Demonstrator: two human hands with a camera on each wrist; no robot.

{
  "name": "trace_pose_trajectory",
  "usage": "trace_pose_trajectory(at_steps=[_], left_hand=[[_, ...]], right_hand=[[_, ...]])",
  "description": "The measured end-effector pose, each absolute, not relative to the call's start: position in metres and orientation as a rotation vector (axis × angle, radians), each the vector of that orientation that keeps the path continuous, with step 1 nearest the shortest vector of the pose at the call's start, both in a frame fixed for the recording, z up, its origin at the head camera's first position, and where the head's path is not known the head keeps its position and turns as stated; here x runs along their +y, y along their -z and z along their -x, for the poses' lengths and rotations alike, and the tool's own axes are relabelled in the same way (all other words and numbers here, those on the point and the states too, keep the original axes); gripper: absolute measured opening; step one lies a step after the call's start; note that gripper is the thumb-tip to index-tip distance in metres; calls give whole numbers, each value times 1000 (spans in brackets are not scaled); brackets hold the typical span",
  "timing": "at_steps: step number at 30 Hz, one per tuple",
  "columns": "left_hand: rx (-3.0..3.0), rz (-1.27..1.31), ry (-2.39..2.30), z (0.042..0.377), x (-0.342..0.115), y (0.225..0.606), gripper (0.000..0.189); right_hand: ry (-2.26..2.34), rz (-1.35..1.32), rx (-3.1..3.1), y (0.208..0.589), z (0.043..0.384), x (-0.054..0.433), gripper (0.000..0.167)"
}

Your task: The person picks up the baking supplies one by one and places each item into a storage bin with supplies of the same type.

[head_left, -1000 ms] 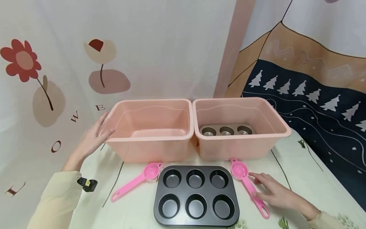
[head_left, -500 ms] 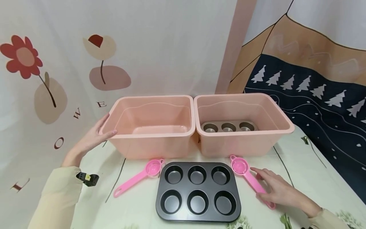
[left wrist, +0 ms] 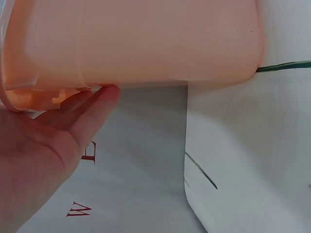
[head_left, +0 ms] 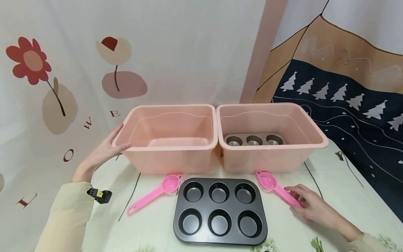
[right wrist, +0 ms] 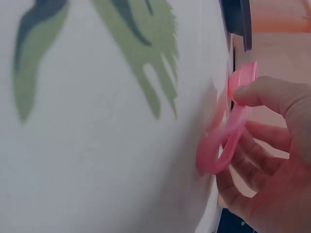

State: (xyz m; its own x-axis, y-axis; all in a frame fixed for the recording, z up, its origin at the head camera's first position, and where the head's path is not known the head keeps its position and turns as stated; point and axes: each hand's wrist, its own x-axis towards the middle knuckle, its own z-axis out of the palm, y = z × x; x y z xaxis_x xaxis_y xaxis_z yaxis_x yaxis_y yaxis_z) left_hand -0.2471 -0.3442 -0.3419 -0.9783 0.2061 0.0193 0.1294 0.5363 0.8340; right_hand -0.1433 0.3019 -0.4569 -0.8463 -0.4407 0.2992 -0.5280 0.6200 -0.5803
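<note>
My right hand (head_left: 316,206) pinches the handle of a pink egg separator (head_left: 267,181), thumb on one side and fingers on the other. In the right wrist view its looped handle end (right wrist: 209,162) shows near the tablecloth, at a tilt. My left hand (head_left: 104,150) touches the left end of the left pink bin (head_left: 168,161), its fingers (left wrist: 99,109) fairly straight under the rim. A second pink egg separator (head_left: 154,194) lies left of the dark muffin tin (head_left: 220,210). The tin sits flat in front of the bins, its cups facing up.
The right pink bin (head_left: 267,159) stands against the left one and holds a brownish muffin tin (head_left: 254,140). A printed cloth (head_left: 176,52) hangs behind. The light tablecloth (head_left: 107,224) has green plant prints.
My right hand has closed on the right egg separator's handle and shifted it slightly right. My left hand has come onto the left bin's rim. The view has shifted slightly.
</note>
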Motion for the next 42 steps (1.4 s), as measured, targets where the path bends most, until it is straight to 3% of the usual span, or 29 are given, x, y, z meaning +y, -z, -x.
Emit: trace_pose_trajectory(at_steps=[19, 42], left_hand=[[2697, -289, -1440, 246, -344, 343, 85], [2743, -300, -1358, 244, -343, 337, 85]], right_hand=[[-1019, -661, -2605, 453, 144, 302, 45], [-1054, -792, -2491, 439, 153, 291, 49]])
